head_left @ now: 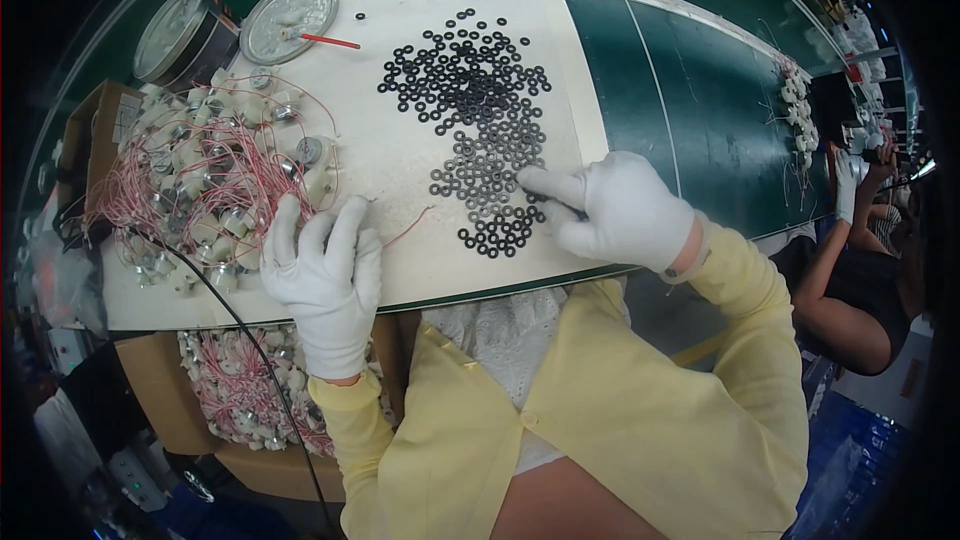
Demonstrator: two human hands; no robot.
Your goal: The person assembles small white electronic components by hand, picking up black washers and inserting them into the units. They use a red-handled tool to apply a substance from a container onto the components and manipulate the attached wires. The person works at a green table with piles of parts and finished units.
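The loose black ring washers (pixel 478 90) are lying in a long patch at the upper centre of the frame, its long axis running from top to bottom. The patch is being met at its lower right edge by the gloved right hand (pixel 625 210), which is clearly the nearer one; its index finger is being pointed leftward onto the washers. Thumb and index finger are being held apart, and nothing is being seen pinched between them.

At lower left of centre, the gloved left hand (pixel 330 275) is being held at the edge of a heap of wired components (pixel 215 160). A thin red wire (pixel 410 228) is emerging beside its thumb; whether anything is being gripped cannot be told.

Bare white worktop (pixel 370 160) is separating heap from washers, and no obstacle is being seen there. The heap's lower left is being crossed by a black cable (pixel 241 326). At upper left, a tin (pixel 185 35) is standing beside a round lid (pixel 290 18), on which a red stick (pixel 330 41) is resting.
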